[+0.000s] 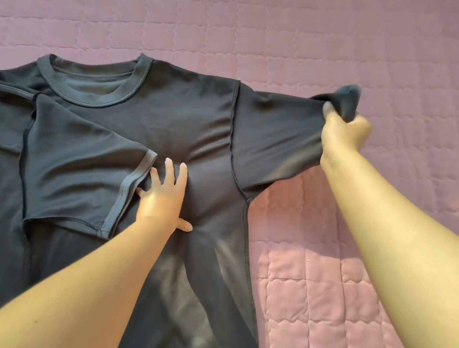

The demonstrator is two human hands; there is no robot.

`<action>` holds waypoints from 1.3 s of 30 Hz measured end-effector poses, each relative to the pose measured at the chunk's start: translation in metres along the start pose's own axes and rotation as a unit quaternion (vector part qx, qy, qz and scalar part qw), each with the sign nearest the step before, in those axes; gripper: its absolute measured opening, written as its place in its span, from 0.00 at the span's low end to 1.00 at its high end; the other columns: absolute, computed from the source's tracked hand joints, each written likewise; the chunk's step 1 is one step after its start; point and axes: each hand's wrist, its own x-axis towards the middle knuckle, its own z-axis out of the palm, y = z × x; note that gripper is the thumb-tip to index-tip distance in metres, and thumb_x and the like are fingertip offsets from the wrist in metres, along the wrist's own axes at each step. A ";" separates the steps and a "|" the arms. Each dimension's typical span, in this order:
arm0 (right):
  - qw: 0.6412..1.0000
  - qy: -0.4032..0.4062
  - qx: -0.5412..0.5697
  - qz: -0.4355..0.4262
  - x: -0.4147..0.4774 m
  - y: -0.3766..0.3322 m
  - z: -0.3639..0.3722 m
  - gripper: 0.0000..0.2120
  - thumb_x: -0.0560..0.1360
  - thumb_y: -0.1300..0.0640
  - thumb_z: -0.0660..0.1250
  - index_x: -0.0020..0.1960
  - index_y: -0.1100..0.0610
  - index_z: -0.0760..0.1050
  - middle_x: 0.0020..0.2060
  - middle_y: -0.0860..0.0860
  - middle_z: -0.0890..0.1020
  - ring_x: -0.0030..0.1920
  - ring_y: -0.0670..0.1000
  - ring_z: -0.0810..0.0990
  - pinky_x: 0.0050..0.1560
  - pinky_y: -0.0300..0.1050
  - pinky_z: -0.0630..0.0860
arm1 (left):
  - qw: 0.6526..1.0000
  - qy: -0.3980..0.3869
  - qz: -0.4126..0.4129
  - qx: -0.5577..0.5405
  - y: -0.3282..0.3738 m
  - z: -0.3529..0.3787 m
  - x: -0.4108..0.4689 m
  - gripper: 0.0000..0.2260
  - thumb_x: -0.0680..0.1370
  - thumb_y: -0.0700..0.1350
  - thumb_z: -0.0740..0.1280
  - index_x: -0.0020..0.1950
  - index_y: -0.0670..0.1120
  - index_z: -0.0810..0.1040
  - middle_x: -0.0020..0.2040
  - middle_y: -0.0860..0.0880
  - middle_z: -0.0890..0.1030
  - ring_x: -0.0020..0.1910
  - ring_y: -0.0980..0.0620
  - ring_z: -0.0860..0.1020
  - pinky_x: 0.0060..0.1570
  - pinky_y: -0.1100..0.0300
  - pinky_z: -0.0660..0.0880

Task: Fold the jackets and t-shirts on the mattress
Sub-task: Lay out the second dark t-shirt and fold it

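1. T-shirt (pixel 189 108) flat on mattress (pixel 347 45), collar far, long axis toward me.
2. My left hand (pixel 164 195), fingers straight, presses its chest.
3. My right hand (pixel 344 134) clutches the sleeve (pixel 277 128), stretched rightward; I judge it folds leftward.

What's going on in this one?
A person is folding a dark t-shirt on a pink quilted mattress. One side and its sleeve are already folded over the body. The left hand presses flat on the middle of the shirt, while the right hand grips the end of the other sleeve, stretched outward.
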 end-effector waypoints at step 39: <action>0.875 -0.466 -0.121 0.059 -0.256 0.011 0.147 0.39 0.75 0.57 0.70 0.78 0.54 0.52 0.66 0.53 0.74 0.66 0.53 0.73 0.62 0.47 0.72 | 0.420 -0.088 -0.063 -0.901 -0.161 -0.021 -0.031 0.29 0.80 0.60 0.60 0.74 0.42 0.65 0.66 0.44 0.74 0.63 0.48 0.76 0.55 0.57 0.75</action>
